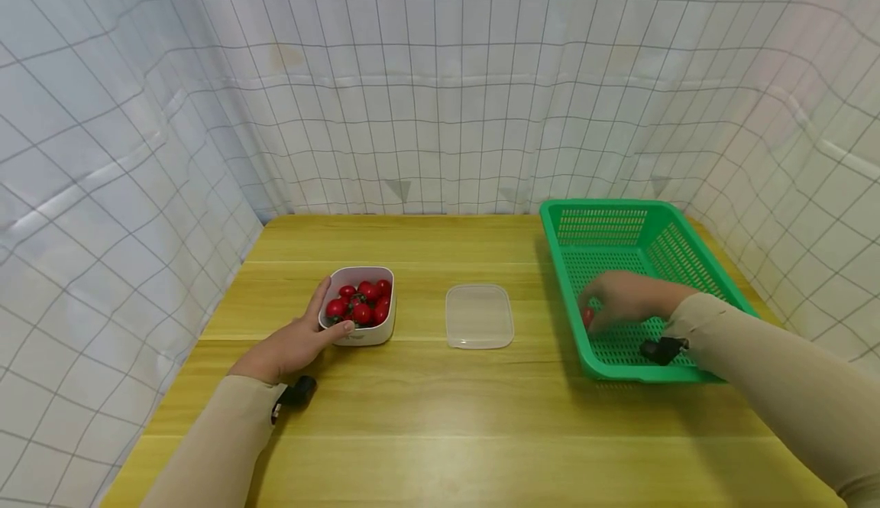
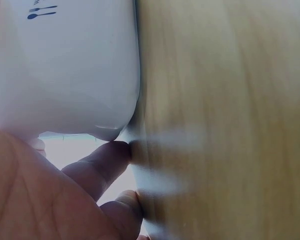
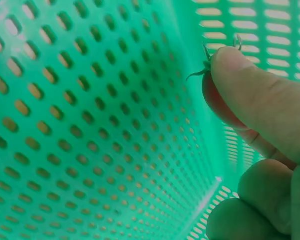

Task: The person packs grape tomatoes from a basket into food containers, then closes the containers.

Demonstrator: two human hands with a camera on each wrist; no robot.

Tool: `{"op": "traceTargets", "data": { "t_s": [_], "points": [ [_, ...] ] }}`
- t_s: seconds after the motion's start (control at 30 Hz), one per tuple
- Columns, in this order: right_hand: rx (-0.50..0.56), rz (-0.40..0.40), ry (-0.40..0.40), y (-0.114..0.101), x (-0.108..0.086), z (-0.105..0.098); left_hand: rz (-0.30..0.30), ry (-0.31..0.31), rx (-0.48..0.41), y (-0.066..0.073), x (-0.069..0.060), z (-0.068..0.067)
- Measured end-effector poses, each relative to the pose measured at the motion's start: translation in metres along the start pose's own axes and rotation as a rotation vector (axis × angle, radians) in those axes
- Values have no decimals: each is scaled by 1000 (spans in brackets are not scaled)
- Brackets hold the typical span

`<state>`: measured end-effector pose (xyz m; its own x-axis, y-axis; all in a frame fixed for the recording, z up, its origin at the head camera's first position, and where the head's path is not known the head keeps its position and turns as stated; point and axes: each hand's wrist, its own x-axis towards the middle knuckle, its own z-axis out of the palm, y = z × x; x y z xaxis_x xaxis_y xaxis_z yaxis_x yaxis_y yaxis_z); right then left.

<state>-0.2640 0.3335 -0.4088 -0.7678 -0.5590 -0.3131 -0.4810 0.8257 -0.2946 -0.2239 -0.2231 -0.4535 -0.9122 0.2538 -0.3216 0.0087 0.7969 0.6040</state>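
Note:
At the left of the table stands a white square container [image 1: 373, 336] with several cherry tomatoes [image 1: 361, 313] inside, some with green stems. My left hand [image 1: 292, 346] rests against its near left corner, thumb along the near side and fingers along the left side. In the left wrist view, fingertips [image 2: 121, 150] reach down to the tabletop beside the container. My right hand [image 1: 622, 298] is inside the green basket [image 1: 653, 374], near its left wall. Between thumb and fingers it pinches a red cherry tomato [image 3: 217, 102] with a green stem.
A clear flat lid [image 1: 479, 317] lies on the wooden table [image 1: 440, 431] between the container and the basket. White grid-patterned curtains [image 1: 440, 95] enclose the table at the back and sides. The basket's slotted walls rise around my right hand.

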Motion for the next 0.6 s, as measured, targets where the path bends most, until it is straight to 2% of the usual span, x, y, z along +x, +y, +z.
{"op": "traceTargets", "data": {
  "t_s": [0.37,0.6],
  "points": [
    [-6,56,115,-3,-21,-27,-6,6,6,1,-1,0],
    [56,103,196,-17,-28,-51,3,8,6,1,-1,1]
  ]
}}
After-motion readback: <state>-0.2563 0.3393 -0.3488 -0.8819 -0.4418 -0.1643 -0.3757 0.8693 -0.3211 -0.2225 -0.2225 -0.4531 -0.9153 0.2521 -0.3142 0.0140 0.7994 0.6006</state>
